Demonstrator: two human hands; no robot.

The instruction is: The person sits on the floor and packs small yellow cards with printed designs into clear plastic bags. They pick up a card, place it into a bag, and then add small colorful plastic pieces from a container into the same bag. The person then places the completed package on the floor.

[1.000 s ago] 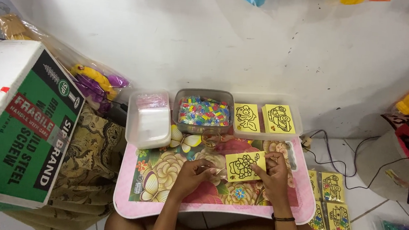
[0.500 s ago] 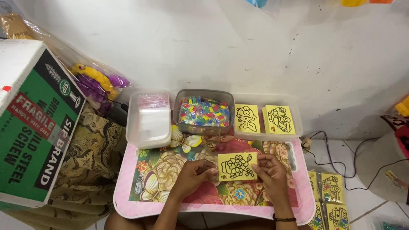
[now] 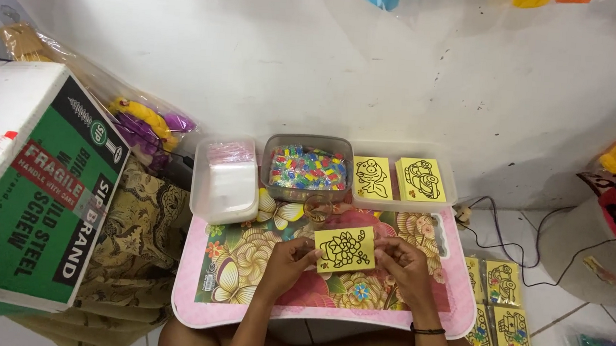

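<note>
Floor-level, I see a pink tray (image 3: 188, 299) flanked by a green cardboard box (image 3: 42, 203) and bagged yellow cards (image 3: 502, 313), partly cut off. Over the tray, my left hand (image 3: 288, 261) and right hand (image 3: 407, 265) pinch a yellow card (image 3: 344, 249) by its edges.

White plaster wall (image 3: 317, 56) fills the back, scuffed & stained, even soft light. Floor (image 3: 554, 302) is pale tile w/ dark grout lines, black cables (image 3: 515, 240) trailing across it at right. Low pink worktop (image 3: 326, 317) w/ floral top sits near the wall. Big green & white cardboard box (image 3: 28, 188) at left, patterned brown cloth (image 3: 136, 218) beside it.
</note>
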